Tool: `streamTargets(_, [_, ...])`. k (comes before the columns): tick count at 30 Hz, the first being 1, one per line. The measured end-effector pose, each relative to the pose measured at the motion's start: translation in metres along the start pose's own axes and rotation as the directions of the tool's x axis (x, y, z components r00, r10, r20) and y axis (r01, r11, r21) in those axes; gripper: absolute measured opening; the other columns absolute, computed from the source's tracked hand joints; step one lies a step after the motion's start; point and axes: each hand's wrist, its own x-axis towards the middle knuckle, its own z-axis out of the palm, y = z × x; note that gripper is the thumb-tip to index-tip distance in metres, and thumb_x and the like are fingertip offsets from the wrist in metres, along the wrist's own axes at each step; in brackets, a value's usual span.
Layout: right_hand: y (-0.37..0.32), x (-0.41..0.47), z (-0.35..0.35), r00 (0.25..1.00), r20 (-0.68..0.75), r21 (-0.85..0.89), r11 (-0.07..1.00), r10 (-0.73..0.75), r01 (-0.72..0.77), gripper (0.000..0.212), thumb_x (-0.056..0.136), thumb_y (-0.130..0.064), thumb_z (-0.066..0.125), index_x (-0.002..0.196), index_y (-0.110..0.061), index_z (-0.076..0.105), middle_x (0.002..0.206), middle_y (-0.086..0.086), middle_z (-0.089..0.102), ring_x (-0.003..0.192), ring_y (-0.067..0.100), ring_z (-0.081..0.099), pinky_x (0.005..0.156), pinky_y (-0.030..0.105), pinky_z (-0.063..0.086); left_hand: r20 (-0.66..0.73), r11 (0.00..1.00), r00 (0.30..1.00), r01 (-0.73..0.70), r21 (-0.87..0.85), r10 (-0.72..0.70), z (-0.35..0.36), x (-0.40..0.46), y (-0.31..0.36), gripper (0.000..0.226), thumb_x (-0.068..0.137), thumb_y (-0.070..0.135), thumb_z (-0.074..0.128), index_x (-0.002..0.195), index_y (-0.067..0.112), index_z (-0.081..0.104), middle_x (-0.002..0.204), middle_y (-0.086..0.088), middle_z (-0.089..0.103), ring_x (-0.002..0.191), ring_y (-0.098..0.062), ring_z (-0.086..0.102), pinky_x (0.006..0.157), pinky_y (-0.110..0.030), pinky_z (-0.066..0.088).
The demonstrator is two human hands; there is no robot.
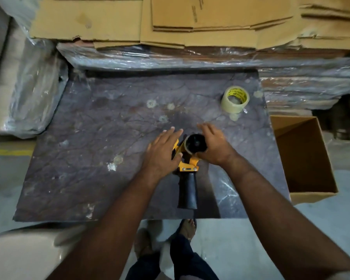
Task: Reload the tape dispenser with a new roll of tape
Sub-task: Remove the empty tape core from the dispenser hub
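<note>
A yellow tape dispenser with a black handle lies on the dark table, handle toward me. My left hand presses flat on its yellow frame, fingers spread. My right hand curls around the black hub, which carries a thin cardboard core. A fresh roll of clear tape with a yellow inner label stands apart at the table's far right.
An open cardboard box sits on the floor to the right of the table. Flattened cartons are stacked behind, on plastic-wrapped bundles. More wrapped material lies at the left. My feet show below the table's near edge.
</note>
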Motion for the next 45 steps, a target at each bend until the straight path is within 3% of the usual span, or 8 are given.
streamTargets(5, [0.021, 0.032, -0.022, 0.939, 0.334, -0.184, 0.971, -0.086, 0.154, 0.109, 0.066, -0.024, 0.090, 0.156, -0.020, 0.029, 0.149, 0.012, 0.046, 0.136, 0.030, 0.046, 0.107, 0.034, 0.040, 0.119, 0.976, 0.985, 0.098, 0.194, -0.122, 0.026, 0.045, 0.020, 0.060, 0.093, 0.032, 0.060, 0.149, 0.031, 0.039, 0.169, 0.003, 0.014, 0.157, -0.021, 0.006, 0.122, -0.054, 0.016])
streamTargets(10, [0.037, 0.021, -0.020, 0.986, 0.160, -0.055, 0.996, -0.055, 0.065, 0.098, 0.068, -0.044, 0.087, 0.151, -0.016, 0.041, 0.140, 0.013, 0.054, 0.128, 0.030, 0.054, 0.103, 0.032, 0.043, 0.069, 0.961, 0.984, 0.145, 0.237, -0.166, 0.034, 0.052, 0.019, 0.022, 0.097, 0.035, 0.053, 0.112, 0.027, 0.066, 0.170, 0.003, 0.011, 0.157, -0.021, 0.005, 0.120, -0.052, 0.017])
streamTargets(19, [0.007, -0.008, 0.037, 0.944, -0.196, 0.163, 0.958, 0.266, -0.236, 0.090, 0.071, -0.056, 0.081, 0.143, -0.014, 0.046, 0.133, 0.013, 0.055, 0.119, 0.036, 0.058, 0.088, 0.043, 0.053, 0.025, 0.965, 0.970, 0.240, 0.102, -0.243, 0.040, 0.044, 0.010, 0.016, 0.096, 0.035, 0.057, 0.089, 0.027, 0.068, 0.169, 0.007, 0.014, 0.156, -0.015, 0.009, 0.112, -0.055, 0.026])
streamTargets(24, [0.014, -0.003, 0.025, 0.934, -0.169, 0.318, 0.914, 0.316, -0.252, 0.072, 0.077, -0.055, 0.075, 0.134, -0.016, 0.055, 0.126, 0.012, 0.061, 0.114, 0.028, 0.060, 0.092, 0.037, 0.051, 0.076, 0.972, 0.971, 0.220, 0.076, -0.226, 0.033, 0.047, 0.008, 0.010, 0.091, 0.037, 0.065, 0.086, 0.029, 0.066, 0.169, 0.007, 0.016, 0.156, -0.018, 0.010, 0.113, -0.058, 0.024])
streamTargets(29, [0.041, 0.011, 0.014, 0.839, 0.125, 0.607, 0.628, 0.529, -0.486, 0.027, 0.081, -0.043, 0.075, 0.090, -0.020, 0.064, 0.096, 0.011, 0.074, 0.085, 0.026, 0.072, 0.082, 0.048, 0.062, -0.082, 0.989, 0.987, 0.131, -0.071, -0.136, 0.020, 0.065, 0.005, 0.027, 0.085, 0.043, 0.065, 0.110, 0.031, 0.068, 0.155, 0.009, 0.045, 0.144, -0.020, 0.035, 0.112, -0.059, 0.025])
streamTargets(32, [0.044, 0.009, 0.005, 0.795, 0.345, 0.672, 0.460, 0.498, -0.580, 0.020, 0.092, -0.024, 0.071, 0.102, -0.007, 0.065, 0.102, 0.018, 0.072, 0.087, 0.025, 0.070, 0.076, 0.039, 0.063, 0.066, 0.995, 0.995, 0.075, -0.063, -0.071, 0.014, 0.092, 0.012, 0.039, 0.088, 0.042, 0.055, 0.124, 0.034, 0.063, 0.133, 0.005, 0.064, 0.134, -0.019, 0.046, 0.116, -0.057, 0.024])
streamTargets(37, [0.042, 0.008, 0.001, 0.771, 0.398, 0.617, 0.476, 0.497, -0.626, 0.027, 0.092, -0.016, 0.069, 0.113, -0.001, 0.064, 0.099, 0.016, 0.070, 0.086, 0.024, 0.069, 0.076, 0.039, 0.063, 0.450, 0.954, 0.858, 0.139, 0.264, -0.250, 0.010, 0.118, 0.036, 0.029, 0.088, 0.036, 0.064, 0.115, 0.028, 0.068, 0.127, -0.013, 0.061, 0.142, -0.029, 0.028, 0.114, -0.063, 0.002])
streamTargets(45, [0.029, 0.016, 0.020, 0.744, 0.235, 0.488, 0.586, 0.625, -0.647, 0.023, 0.084, -0.023, 0.078, 0.094, -0.003, 0.073, 0.089, 0.016, 0.075, 0.071, 0.026, 0.076, 0.070, 0.043, 0.065, 0.382, 0.942, 0.877, 0.193, 0.274, -0.291, 0.027, 0.116, 0.018, 0.031, 0.085, 0.054, 0.066, 0.101, 0.027, 0.069, 0.121, -0.008, 0.062, 0.140, -0.026, 0.031, 0.111, -0.065, 0.007])
